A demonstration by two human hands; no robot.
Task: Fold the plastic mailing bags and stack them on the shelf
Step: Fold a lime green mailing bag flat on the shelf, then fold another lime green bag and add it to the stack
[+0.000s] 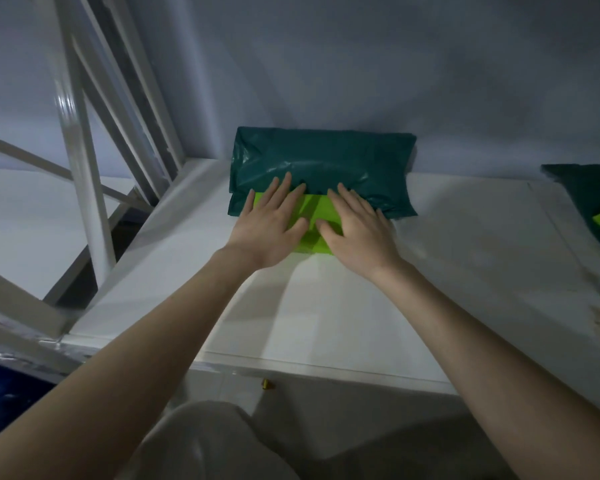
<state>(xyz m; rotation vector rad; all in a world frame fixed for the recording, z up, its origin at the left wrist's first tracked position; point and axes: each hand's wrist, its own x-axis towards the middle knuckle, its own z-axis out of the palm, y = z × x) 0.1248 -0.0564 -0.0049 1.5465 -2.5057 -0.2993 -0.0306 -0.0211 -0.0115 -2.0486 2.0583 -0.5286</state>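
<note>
A folded dark green mailing bag (323,157) lies on the white shelf (447,244) against the back wall. Its bright lime-green inner side (314,209) shows at the near edge. My left hand (271,226) lies flat on the bag's left part with straight, spread fingers. Beside it, my right hand (357,230) presses flat on the right part, fingers also straight. Both thumbs rest on the lime-green patch, close together. Neither hand grips anything.
Another dark green and lime bag (593,199) lies at the shelf's right edge, partly cut off. White metal rack posts and braces (84,174) rise at the left. The grey wall (361,64) stands right behind the bag. The shelf's front edge (326,368) is near my body.
</note>
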